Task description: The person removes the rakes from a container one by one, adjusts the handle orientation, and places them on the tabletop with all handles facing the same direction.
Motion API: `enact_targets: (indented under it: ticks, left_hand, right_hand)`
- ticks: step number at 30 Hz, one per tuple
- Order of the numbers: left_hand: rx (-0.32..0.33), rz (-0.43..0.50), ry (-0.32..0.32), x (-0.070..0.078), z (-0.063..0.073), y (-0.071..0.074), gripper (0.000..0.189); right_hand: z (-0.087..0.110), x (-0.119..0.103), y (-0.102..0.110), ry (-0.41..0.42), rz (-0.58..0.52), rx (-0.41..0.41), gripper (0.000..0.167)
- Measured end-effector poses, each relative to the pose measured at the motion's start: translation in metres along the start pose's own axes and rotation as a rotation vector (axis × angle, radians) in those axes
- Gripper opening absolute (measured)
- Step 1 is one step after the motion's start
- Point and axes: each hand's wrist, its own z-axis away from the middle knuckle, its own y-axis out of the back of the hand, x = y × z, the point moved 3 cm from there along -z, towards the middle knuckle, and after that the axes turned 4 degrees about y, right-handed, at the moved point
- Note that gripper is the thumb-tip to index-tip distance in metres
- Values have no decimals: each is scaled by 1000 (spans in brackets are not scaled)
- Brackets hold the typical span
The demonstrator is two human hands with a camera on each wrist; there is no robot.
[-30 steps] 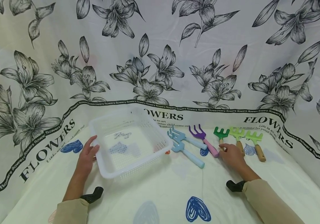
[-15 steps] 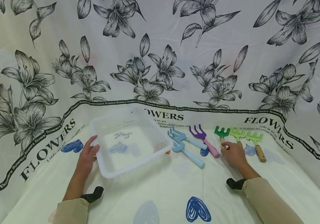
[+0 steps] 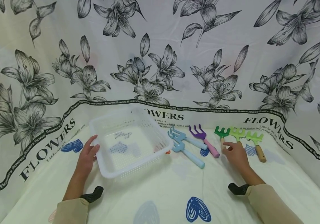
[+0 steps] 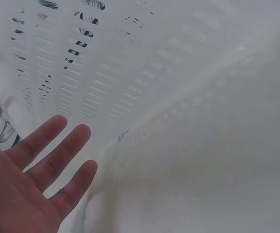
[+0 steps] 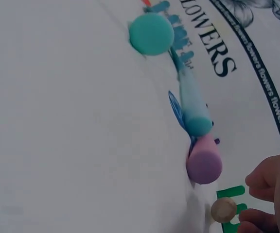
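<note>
A white perforated plastic basket (image 3: 107, 172) stands at the left of the cloth. My left hand (image 3: 87, 154) holds its left rim; in the left wrist view spread fingers (image 4: 57, 160) lie outside the slotted wall. At the right, my right hand (image 3: 235, 155) hovers beside the wooden handle of a dark green toy hand rake (image 3: 222, 132), thumb and fingertips a little apart. In the right wrist view the rake's round handle end (image 5: 224, 209) shows just left of the fingertips. Whether they touch it, I cannot tell. Two light green rakes (image 3: 236, 133) lie to its right, one partly behind the hand.
Between basket and right hand lie two light blue hand rakes (image 3: 192, 157) and a purple rake with a pink handle (image 3: 211, 147). A white cloth (image 3: 174, 193) printed with hearts covers the surface. A flower-printed curtain (image 3: 154, 68) rises behind and at both sides.
My right hand has shifted slightly right and toward me, uncovering more of the green rake's wooden handle. The left hand and basket stay in place.
</note>
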Motion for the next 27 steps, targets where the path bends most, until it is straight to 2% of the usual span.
enact_targets:
  ticks: [4,11,19,27]
  left_hand:
    - [4,-3,-7,3,1,0,61]
    - [-9,10,-6,4,2,0,62]
    - [-9,6,-13,3,2,-1,62]
    - [-4,-2,-16,1,1,-1,62]
  right_hand:
    - [4,-8,-6,41,30,-6,36]
    - [7,-19,-20,47,45,-153,43]
    - [3,-21,-28,78,112,-200,45]
    - [9,-24,-28,110,113,-203,45]
